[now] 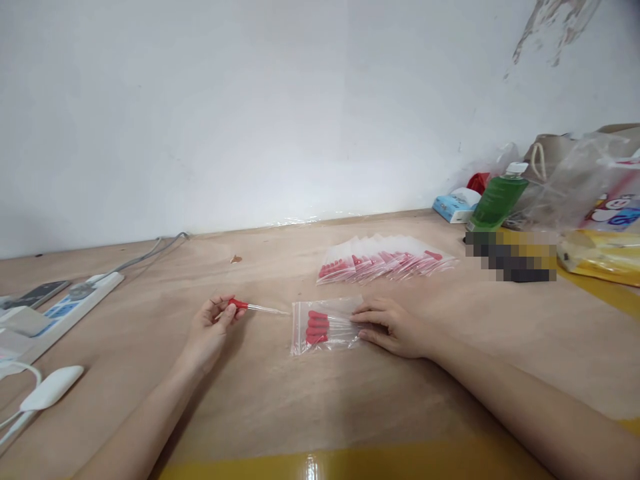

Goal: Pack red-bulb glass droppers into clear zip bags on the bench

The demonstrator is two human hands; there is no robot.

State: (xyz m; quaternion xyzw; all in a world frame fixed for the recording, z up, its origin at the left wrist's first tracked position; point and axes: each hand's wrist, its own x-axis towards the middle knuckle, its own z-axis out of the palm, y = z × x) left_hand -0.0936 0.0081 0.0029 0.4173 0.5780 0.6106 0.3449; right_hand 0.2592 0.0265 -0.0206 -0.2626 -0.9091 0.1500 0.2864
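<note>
Left hand (213, 327): fingers pinch red bulb of dropper (253, 307), clear tip aimed right at bag mouth. Dropper likely light, thin, brittle; bulb soft, best hold. Right hand (395, 327) flat, pinning small clear bag (323, 327) holding more red-bulbed droppers; film slippery, floppy. Filled bags (385, 260) fanned behind. Wooden worktop (280, 393) smooth, white wall (250, 113) close.

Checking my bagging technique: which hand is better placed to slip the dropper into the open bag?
Left, probably: the left hand pinches the dropper, tip toward the bag, while the right hand pins it.
</note>
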